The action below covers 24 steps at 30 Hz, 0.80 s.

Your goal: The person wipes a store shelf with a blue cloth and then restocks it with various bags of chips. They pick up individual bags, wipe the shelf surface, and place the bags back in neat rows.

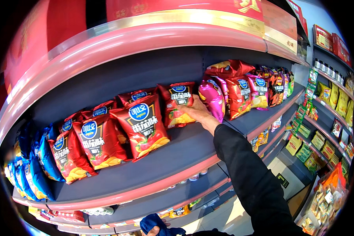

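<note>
The person's right hand (pixel 200 112) is closed round the right edge of a glossy red foil pillow bag (pixel 176 103) with a blue oval badge and a picture of yellow chips, the thumb across its front and the other fingers partly hidden. The left hand (pixel 153 232), low at the bottom edge, grips a bunched dark-blue cloth (pixel 156 222); only part of that hand shows.

The held bag is nearly upright on a dark grey metal shelf (pixel 188 146), set back from its pink rounded front edge (pixel 151 183). The step in hand looks like positioning this bag in the row, though one picture cannot settle whether it is being set down or drawn out. The next move seems to call for a light hold on the puffy foil, and for squaring the bag before the fingers let go.

To the left, plump red chip bags (pixel 141 128) of the same kind lean back in front of others, with shiny blue foil bags (pixel 49 153) at the far end. A magenta foil bag (pixel 212 96) stands just right of the hand and leaves it little room on that side; beyond it a red bag lies across the tops of its neighbours (pixel 229 68) and might slip if they were knocked. The upper shelf's thick pink edge (pixel 157 38) overhangs the row, which would limit lifting. Farther right, another rack holds yellow packets (pixel 334 97), well apart from the hands.
</note>
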Available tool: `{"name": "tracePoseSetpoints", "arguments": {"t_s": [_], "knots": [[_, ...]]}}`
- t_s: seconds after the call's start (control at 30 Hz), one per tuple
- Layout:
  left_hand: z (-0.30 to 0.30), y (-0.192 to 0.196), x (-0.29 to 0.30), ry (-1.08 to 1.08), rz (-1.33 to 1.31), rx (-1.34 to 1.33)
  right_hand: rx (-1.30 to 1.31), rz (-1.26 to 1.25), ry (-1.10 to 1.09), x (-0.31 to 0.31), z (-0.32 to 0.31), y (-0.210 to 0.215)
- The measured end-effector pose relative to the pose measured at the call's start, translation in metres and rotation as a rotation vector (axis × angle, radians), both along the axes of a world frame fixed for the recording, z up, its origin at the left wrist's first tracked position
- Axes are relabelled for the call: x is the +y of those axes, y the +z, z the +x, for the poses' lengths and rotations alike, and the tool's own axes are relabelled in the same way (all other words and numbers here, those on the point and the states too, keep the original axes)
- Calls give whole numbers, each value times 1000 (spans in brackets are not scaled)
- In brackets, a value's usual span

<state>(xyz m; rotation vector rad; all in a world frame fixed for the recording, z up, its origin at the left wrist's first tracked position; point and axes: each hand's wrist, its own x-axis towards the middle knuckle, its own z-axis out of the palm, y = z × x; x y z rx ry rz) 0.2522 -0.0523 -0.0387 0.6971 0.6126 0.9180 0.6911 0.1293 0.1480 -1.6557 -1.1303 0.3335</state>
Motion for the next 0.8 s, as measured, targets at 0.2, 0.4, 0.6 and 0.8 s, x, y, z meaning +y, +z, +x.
{"name": "tracePoseSetpoints", "arguments": {"t_s": [0.2,0.4,0.6,0.8], "knots": [[25,4,-9,35,-17,42,-73,-27,-4,-6,-3,4],[43,6,-8,-39,19,30,-391,-84,-136,-43,-16,6],[71,4,-3,-172,144,66,-334,446,183,-173,-91,-36],[101,-17,3,-237,84,227,-115,-320,663,-265,-148,-157]]}}
